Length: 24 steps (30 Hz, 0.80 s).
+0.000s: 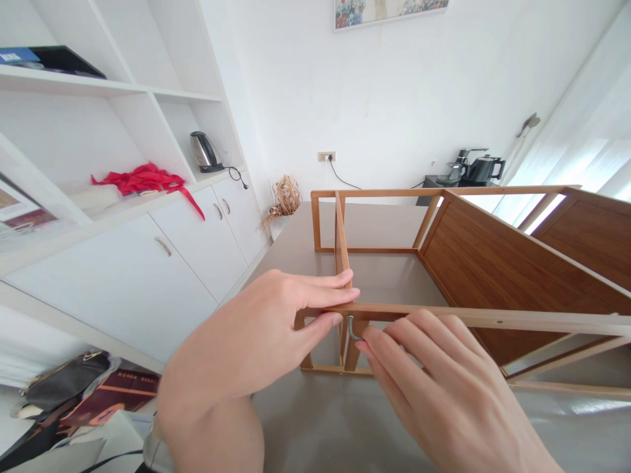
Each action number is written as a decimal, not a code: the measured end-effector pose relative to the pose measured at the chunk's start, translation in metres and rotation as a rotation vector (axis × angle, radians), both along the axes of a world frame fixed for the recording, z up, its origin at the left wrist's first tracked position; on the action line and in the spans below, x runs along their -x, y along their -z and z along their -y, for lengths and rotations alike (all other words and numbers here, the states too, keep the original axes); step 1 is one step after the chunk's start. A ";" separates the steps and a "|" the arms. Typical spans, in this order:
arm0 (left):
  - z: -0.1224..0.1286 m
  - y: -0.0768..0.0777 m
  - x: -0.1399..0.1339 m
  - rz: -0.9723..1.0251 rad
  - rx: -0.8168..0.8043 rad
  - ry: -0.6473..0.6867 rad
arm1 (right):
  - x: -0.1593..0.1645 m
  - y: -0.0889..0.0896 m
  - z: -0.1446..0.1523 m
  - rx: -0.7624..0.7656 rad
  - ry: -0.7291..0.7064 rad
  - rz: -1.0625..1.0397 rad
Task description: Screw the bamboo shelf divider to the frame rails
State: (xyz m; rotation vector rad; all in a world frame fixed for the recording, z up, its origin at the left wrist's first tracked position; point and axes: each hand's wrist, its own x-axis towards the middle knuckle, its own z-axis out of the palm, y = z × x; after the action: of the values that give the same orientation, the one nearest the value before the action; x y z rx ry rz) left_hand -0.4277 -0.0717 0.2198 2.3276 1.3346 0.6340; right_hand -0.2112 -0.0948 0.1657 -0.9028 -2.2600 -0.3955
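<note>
A wooden shelf frame (pixel 374 193) lies on its side on a grey table, with slanting brown panels (pixel 488 249) between its rails. My left hand (pixel 280 315) grips the near rail where a narrow crosspiece (pixel 340 230) meets it, fingers over the top and thumb below. My right hand (pixel 434 374) pinches a bent metal hex key (pixel 351 327) between thumb and fingers. The key's short end points up to the near rail at that joint, just right of my left thumb. Whether it sits in a screw head is hidden.
The grey table (pixel 296 420) carries the frame. White cabinets (pixel 192 243) stand along the left, with an electric kettle (pixel 204 151) and red cloth (pixel 142 180) on the shelves. A dried plant (pixel 284 197) stands at the back. A black kettle (pixel 484 169) is at the far right.
</note>
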 end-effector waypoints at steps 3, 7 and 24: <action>0.000 0.000 0.000 0.003 0.007 -0.003 | 0.008 0.010 -0.001 0.035 -0.048 -0.067; -0.001 0.001 0.000 0.002 0.009 -0.008 | 0.013 0.019 -0.003 0.226 -0.098 -0.135; -0.001 0.001 0.000 -0.028 0.007 -0.015 | 0.010 0.016 -0.001 0.296 -0.108 -0.131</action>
State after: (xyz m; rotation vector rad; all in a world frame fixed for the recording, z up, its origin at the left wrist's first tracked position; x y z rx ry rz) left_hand -0.4277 -0.0708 0.2186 2.3319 1.3654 0.6021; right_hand -0.2215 -0.0934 0.1495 -0.9183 -2.2677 0.0487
